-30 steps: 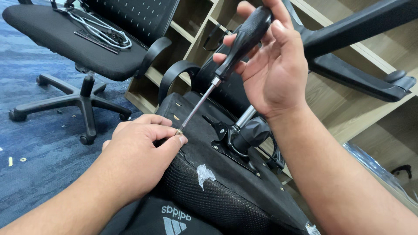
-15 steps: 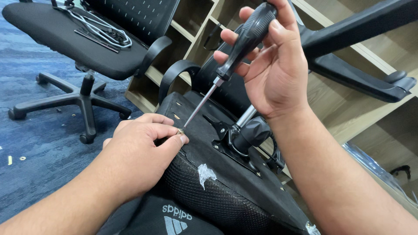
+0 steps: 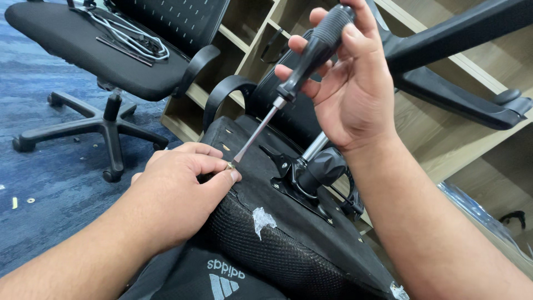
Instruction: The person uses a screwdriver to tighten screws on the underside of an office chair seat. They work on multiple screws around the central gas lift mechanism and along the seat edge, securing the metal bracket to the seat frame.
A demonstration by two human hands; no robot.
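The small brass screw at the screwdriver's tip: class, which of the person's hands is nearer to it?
Left. The left hand pinches the small brass screw on the upturned chair seat; the right hand grips the screwdriver handle, up and away.

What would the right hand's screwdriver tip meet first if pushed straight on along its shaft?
Most likely the small brass-coloured screw pinched by the left hand on the upturned chair seat; the screwdriver in the right hand looks nearly touching it.
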